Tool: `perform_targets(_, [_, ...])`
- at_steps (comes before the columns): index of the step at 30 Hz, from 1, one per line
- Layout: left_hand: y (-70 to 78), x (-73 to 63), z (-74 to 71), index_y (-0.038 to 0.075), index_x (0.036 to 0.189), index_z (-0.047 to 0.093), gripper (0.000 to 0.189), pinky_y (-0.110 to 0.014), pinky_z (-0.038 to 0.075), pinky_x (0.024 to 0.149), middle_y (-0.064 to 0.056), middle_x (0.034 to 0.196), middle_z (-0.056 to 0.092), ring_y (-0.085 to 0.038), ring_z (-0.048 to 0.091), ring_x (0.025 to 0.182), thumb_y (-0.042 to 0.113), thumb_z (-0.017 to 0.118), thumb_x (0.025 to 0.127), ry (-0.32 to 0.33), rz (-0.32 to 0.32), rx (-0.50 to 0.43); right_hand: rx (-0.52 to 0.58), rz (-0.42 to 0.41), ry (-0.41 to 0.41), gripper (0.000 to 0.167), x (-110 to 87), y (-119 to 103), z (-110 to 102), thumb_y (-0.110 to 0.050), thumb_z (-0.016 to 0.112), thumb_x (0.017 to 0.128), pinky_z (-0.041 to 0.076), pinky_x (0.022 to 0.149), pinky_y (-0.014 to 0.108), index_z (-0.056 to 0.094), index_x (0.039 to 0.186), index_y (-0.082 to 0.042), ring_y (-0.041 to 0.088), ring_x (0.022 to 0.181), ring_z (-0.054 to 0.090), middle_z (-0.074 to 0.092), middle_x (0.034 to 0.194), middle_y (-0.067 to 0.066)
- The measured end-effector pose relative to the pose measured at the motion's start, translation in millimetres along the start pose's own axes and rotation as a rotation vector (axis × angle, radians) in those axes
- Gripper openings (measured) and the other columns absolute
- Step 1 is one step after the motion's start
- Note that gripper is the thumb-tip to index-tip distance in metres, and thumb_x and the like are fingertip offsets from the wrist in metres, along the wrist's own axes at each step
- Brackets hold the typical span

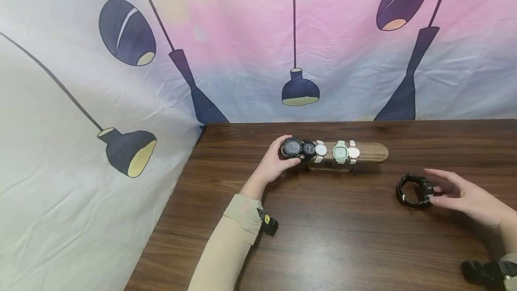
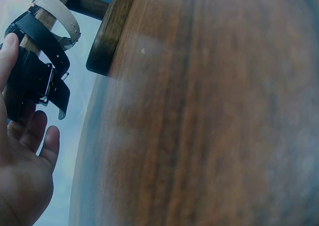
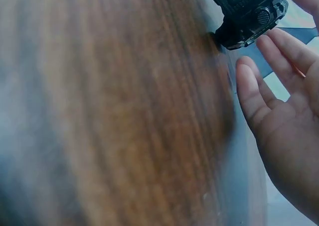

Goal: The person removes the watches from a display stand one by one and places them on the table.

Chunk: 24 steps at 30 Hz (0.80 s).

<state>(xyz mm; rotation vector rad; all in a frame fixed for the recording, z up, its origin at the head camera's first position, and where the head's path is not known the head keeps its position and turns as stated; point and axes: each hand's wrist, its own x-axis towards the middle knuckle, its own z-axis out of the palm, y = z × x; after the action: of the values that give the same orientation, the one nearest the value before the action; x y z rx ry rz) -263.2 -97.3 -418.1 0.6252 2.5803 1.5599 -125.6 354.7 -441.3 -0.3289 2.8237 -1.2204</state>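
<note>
At the left end of a wooden watch stand (image 1: 369,152), my left hand (image 1: 271,163) grips a large round black watch (image 1: 292,147), thumb in front and fingers behind. Its loose black strap (image 2: 36,79) with a buckle hangs below the bar in the left wrist view. Along the bar beside it sit a smaller black watch (image 1: 308,148), a white-strapped watch (image 1: 321,150), a mint green square watch (image 1: 340,152) and another white-strapped watch (image 1: 353,152). To the right, a chunky black watch (image 1: 426,191) stands on its side, strap looped. My right hand (image 1: 464,194) is beside its case, fingers loosely spread, thumb tip at its edge.
The dark wooden table (image 1: 323,237) ends at the back against a hanging cloth (image 1: 250,35) printed with lamps. More pale cloth (image 1: 60,219) hangs along the left edge. The stand's wooden base (image 2: 110,37) rests on the table.
</note>
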Motion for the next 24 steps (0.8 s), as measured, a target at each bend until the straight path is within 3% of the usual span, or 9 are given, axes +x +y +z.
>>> perform_targets(2, [-0.2,0.4,0.2,0.022,0.139,0.040,0.070,-0.040,0.039,0.097,-0.009,0.137,0.038,-0.023,0.044,0.120,0.028,0.076,0.080,0.001,0.002,0.002,-0.014,-0.001,0.020,0.069,2.0,-3.1,-2.2,-0.018,0.066,0.089,0.044,0.066,0.017,0.029,0.146,-0.008,-0.018,0.095,0.038,0.031,0.118,-0.035])
perform_targets(5, [-0.6,0.7,0.4,0.022,0.139,0.040,0.069,-0.039,0.038,0.098,-0.009,0.137,0.038,-0.022,0.043,0.121,0.028,0.076,0.080,0.003,0.006,0.004,-0.056,0.007,0.041,0.068,6.8,-8.7,-5.9,-0.021,0.066,0.089,0.044,0.064,0.018,0.032,0.146,-0.010,-0.019,0.093,0.038,0.035,0.120,-0.028])
perform_targets(10, [-1.2,0.6,0.8,0.022,0.139,0.040,0.069,-0.038,0.039,0.097,-0.009,0.137,0.038,-0.022,0.044,0.120,0.027,0.076,0.080,0.005,0.010,-0.002,-0.097,0.046,0.029,0.070,16.7,-19.2,-9.5,-0.028,0.065,0.089,0.043,0.064,0.022,0.030,0.147,-0.009,-0.022,0.092,0.034,0.039,0.132,0.008])
perform_targets(12, [-1.1,0.5,0.8,0.022,0.138,0.041,0.069,-0.038,0.039,0.097,-0.009,0.137,0.038,-0.022,0.044,0.120,0.027,0.076,0.079,0.006,0.010,-0.001,-0.108,0.056,0.024,0.071,20.8,-24.0,-10.0,-0.031,0.064,0.089,0.045,0.067,0.030,0.029,0.147,-0.009,-0.021,0.092,0.032,0.038,0.133,0.020])
perform_targets(14, [-1.1,0.4,0.7,0.022,0.138,0.041,0.069,-0.038,0.038,0.098,-0.009,0.137,0.038,-0.022,0.044,0.121,0.027,0.076,0.080,0.007,0.009,0.002,-0.123,0.054,0.025,0.072,24.9,-28.6,-10.3,-0.033,0.064,0.089,0.045,0.070,0.039,0.029,0.147,-0.008,-0.018,0.093,0.033,0.039,0.133,0.023])
perform_targets(17, [-1.4,0.5,0.6,0.022,0.138,0.041,0.069,-0.039,0.037,0.099,-0.009,0.138,0.038,-0.022,0.043,0.121,0.028,0.076,0.080,0.007,0.008,0.006,-0.140,0.036,0.044,0.071,30.4,-35.0,-10.2,-0.035,0.065,0.088,0.043,0.071,0.038,0.032,0.146,-0.009,-0.016,0.092,0.036,0.044,0.130,0.021])
perform_targets(20, [-1.6,0.6,0.6,0.023,0.139,0.040,0.069,-0.040,0.037,0.099,-0.008,0.138,0.038,-0.022,0.043,0.121,0.029,0.076,0.080,0.005,0.005,0.008,-0.144,0.015,0.061,0.069,35.8,-40.2,-9.3,-0.033,0.066,0.088,0.041,0.068,0.028,0.035,0.144,-0.011,-0.016,0.091,0.040,0.048,0.127,0.018])
perform_targets(24, [-1.7,0.4,0.5,0.024,0.139,0.040,0.069,-0.040,0.037,0.099,-0.008,0.138,0.038,-0.022,0.044,0.121,0.029,0.076,0.080,0.006,0.005,0.007,-0.132,0.003,0.051,0.068,44.2,-46.3,-7.8,-0.032,0.066,0.088,0.041,0.073,0.036,0.035,0.145,-0.012,-0.019,0.091,0.037,0.045,0.133,0.016])
